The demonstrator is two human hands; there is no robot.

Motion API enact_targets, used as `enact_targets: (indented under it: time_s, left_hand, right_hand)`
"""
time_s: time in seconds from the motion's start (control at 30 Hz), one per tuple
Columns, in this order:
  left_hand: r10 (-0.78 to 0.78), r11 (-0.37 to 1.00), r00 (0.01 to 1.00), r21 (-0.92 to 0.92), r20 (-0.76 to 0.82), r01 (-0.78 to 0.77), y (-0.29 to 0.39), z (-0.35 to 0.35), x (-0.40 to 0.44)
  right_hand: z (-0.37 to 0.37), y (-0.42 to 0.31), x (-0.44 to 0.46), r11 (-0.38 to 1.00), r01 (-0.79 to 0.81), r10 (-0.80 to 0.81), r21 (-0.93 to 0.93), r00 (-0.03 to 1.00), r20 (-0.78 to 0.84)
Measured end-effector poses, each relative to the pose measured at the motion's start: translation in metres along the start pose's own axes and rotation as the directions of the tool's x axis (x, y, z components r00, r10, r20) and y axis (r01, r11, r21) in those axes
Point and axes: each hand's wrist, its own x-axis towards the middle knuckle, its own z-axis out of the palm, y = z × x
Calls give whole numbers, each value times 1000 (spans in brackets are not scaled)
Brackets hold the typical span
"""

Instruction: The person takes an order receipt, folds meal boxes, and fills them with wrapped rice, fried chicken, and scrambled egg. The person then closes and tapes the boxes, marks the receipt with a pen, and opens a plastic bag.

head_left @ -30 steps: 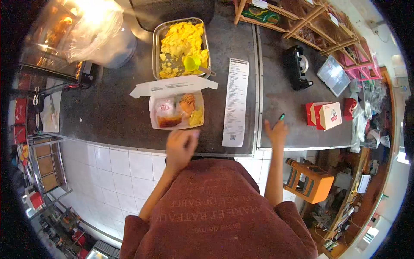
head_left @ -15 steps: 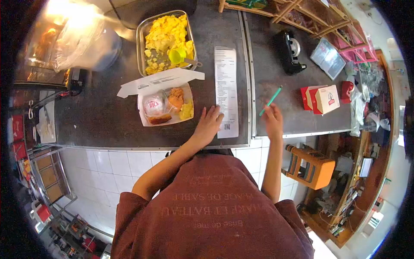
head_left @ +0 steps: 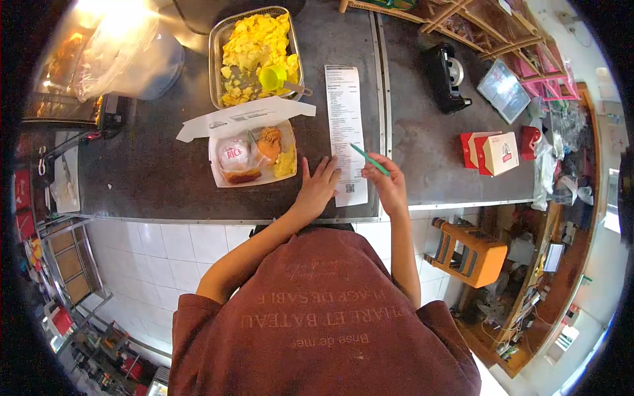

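A long printed receipt (head_left: 345,119) lies flat on the dark counter in front of me. My left hand (head_left: 318,188) rests open at its left edge, fingers spread and touching the paper. In my right hand (head_left: 389,186) is a green pen (head_left: 370,160), pinched between the fingers, its tip over the right side of the receipt. Left of the receipt stands an open white meal box (head_left: 218,179) holding a wrapped rice portion (head_left: 235,155), fried chicken (head_left: 269,144) and a yellow food (head_left: 285,164).
Behind the box is a metal tray (head_left: 214,66) of yellow scrambled egg (head_left: 261,41) with a yellow-green scoop (head_left: 271,78). To the right are a black tape dispenser (head_left: 444,79), a lidded clear container (head_left: 503,91) and red-and-white cartons (head_left: 495,153). An orange stool (head_left: 485,254) stands below the counter.
My right hand has moved left, bringing the pen from beside the receipt to over its right edge. My left hand stays at the paper's left edge.
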Motion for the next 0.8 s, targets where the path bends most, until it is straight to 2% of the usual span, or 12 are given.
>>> enact_targets:
  time_s: [0.13, 0.17, 0.23, 0.3, 0.33, 0.43, 0.53, 0.57, 0.67, 0.7, 0.8]
  left_hand:
    - [6, 1000, 1000, 6, -9, -6, -1, 1, -1]
    - [2, 1000, 1000, -7, -23, -2, -1, 3, -3]
    - [-6, 1000, 998, -31, -57, 5, 0, 7, -3]
    - [-13, 998, 999, 57, 37, 11, 2, 2, -1]
    - [-19, 995, 996, 100, 85, 11, 3, -1, 0]
    - [-14, 993, 995, 114, 94, 3, 4, 1, 1]
    - [-16, 993, 995, 122, 103, 4, 4, -1, 3]
    - [-15, 993, 995, 117, 100, 3, 4, 0, 3]
    - [-8, 994, 996, 114, 87, -2, 3, 1, 3]
    - [-2, 993, 997, 116, 80, -8, 3, 0, 2]
    - [2, 997, 998, 83, 60, -7, 2, 3, 2]
  right_hand:
    - [1, 10, 5, 968, 29, -75, -251, 982, -176]
    - [2, 11, 7, 957, 29, -83, -288, 981, -176]
    - [10, 15, 8, 888, 113, -178, -445, 978, -107]
    - [18, 20, 6, 800, 171, -241, -576, 969, -47]
    - [20, 21, 6, 770, 178, -243, -613, 970, -24]
    - [25, 24, 6, 669, 201, -233, -715, 971, 55]
    - [25, 31, 5, 574, 215, -317, -790, 948, 28]
    - [29, 24, 3, 584, 134, -286, -800, 957, -49]
    - [27, 29, -1, 717, 219, -280, -662, 960, 14]
    - [29, 28, -3, 685, 194, -242, -702, 970, 32]
    - [29, 21, -6, 639, 169, -312, -750, 949, -53]
